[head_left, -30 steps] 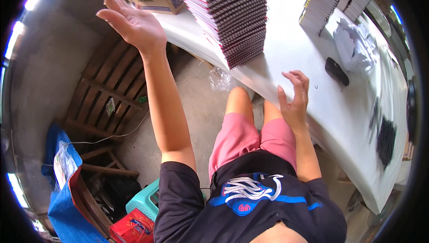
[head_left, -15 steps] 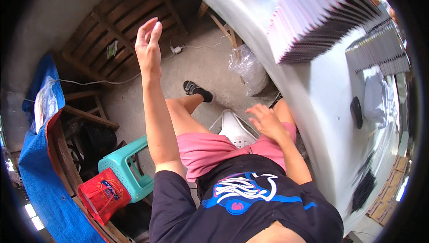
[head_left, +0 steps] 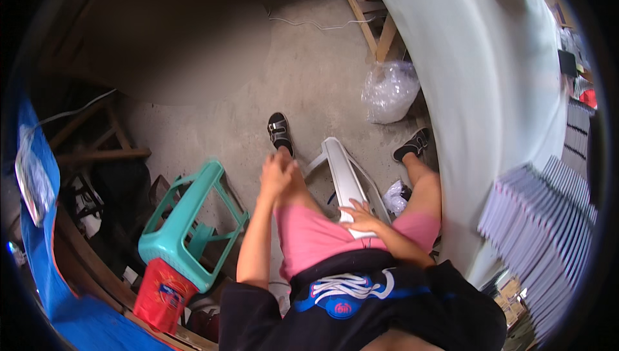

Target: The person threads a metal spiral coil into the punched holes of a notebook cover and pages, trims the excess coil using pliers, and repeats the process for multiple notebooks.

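- The right hand point(head_left: 362, 215) lies flat, fingers spread and gripping nothing, on the near end of a white plastic stool point(head_left: 345, 180) between the person's thighs
- The stool's long axis runs from the lap away toward the floor, its far end pointing up the picture and slightly left; thin white legs show on either side of it
- The left hand point(head_left: 277, 173) rests over the left knee, fingers loosely curled with nothing in them; whether it presses on the knee I cannot tell
- A white bench point(head_left: 490, 93) curves down the right side, just beside the right leg, with the stool near its edge
- A stack of spiral-bound notebooks point(head_left: 541, 222) with pale covers sits at the right, fanned so that the spines step outward
- A clear plastic bag point(head_left: 390, 90), crumpled, lies on the concrete floor point(head_left: 213, 80) under the bench edge; what it holds cannot be made out
- A smaller crumpled wrapper point(head_left: 393, 197) lies just beside the stool
- A teal plastic stool point(head_left: 187, 222) is tipped on its side to the person's left, with a red bag point(head_left: 161, 294) touching its lower end
- Blue sheeting point(head_left: 39, 248) runs along the left rim
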A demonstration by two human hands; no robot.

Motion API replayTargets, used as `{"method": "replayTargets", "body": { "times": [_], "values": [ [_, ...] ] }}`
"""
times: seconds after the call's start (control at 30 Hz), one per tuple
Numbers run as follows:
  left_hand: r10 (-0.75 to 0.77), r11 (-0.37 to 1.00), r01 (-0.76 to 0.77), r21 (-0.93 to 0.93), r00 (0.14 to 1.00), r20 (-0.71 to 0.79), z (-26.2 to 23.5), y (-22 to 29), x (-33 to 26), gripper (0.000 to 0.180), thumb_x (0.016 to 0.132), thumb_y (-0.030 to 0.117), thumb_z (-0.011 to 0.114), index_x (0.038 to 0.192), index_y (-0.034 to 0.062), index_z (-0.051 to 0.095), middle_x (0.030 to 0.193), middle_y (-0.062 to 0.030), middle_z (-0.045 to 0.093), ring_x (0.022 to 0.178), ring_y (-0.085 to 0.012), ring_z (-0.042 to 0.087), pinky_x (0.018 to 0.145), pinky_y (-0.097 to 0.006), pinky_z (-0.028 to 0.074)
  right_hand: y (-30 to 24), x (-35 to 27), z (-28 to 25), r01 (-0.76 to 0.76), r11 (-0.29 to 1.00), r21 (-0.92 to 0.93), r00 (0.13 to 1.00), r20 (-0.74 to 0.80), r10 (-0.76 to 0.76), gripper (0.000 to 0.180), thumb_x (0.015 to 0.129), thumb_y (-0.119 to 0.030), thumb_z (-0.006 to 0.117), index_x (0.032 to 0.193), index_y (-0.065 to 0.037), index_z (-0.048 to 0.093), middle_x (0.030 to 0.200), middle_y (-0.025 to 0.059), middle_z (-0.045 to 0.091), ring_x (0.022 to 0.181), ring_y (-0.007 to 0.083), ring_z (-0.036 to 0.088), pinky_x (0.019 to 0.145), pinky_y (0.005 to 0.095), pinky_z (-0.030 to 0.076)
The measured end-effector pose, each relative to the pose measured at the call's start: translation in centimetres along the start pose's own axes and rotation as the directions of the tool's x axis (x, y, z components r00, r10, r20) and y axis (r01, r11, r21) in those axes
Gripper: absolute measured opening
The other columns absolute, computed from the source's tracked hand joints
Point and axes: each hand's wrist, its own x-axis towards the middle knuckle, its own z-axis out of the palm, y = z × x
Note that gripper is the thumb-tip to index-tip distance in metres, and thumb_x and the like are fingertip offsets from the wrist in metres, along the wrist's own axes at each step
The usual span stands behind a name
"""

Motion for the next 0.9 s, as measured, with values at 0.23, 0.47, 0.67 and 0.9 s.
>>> {"method": "replayTargets", "body": {
  "times": [0.23,0.47,0.67,0.9],
  "values": [
    [-0.114,0.915,0.046,0.401,0.983,0.146,0.3,1.6,-0.3,0.044,0.075,0.031,0.069,0.11,0.0068,0.057,0.137,-0.0161,0.031,0.132,-0.0394,0.021,0.086,-0.063,0.043,-1.0,1.0,-0.4,-0.212,0.966,0.15,0.975,-0.035,0.219,0.096,0.05,-0.051,0.082,0.136,-0.031,0.042,0.152,0.0175,0.008,0.138,0.0431,0.001,0.111,0.05,0.014],
    [-0.226,0.88,0.087,0.467,0.941,0.251,-3.8,2.2,5.0,0.046,0.078,0.035,0.065,0.117,0.0119,0.055,0.138,-0.0115,0.031,0.134,-0.0357,0.018,0.088,-0.066,0.041,-5.4,2.0,-4.8,-0.278,0.942,-0.19,0.952,0.077,0.297,0.072,0.064,-0.044,0.076,0.128,-0.022,0.05,0.147,0.0139,0.029,0.133,0.0329,0.03,0.105,0.0571,0.026],
    [-0.135,0.866,-0.099,0.491,0.898,0.419,-7.1,-0.7,6.4,0.043,0.078,0.035,0.065,0.117,0.0187,0.058,0.133,-0.0103,0.041,0.127,-0.0349,0.035,0.096,-0.055,0.04,-11.4,2.1,-9.7,0.136,0.821,0.555,0.77,-0.58,0.265,0.038,0.081,-0.022,0.065,0.117,-0.009,0.057,0.105,0.0146,0.065,0.096,0.0253,0.063,0.082,0.0349,0.049],
    [0.142,0.56,-0.63,0.538,0.713,0.687,-10.9,15.4,7.7,0.045,0.078,0.031,0.065,0.12,0.0159,0.055,0.127,-0.0112,0.05,0.115,-0.0344,0.051,0.093,-0.05,0.043,-16.8,-11.0,-9.0,0.33,0.777,0.537,0.652,-0.724,0.223,0.029,0.083,-0.014,0.063,0.112,-0.008,0.061,0.101,0.0084,0.066,0.095,0.017,0.062,0.082,0.0314,0.049]
  ]
}}
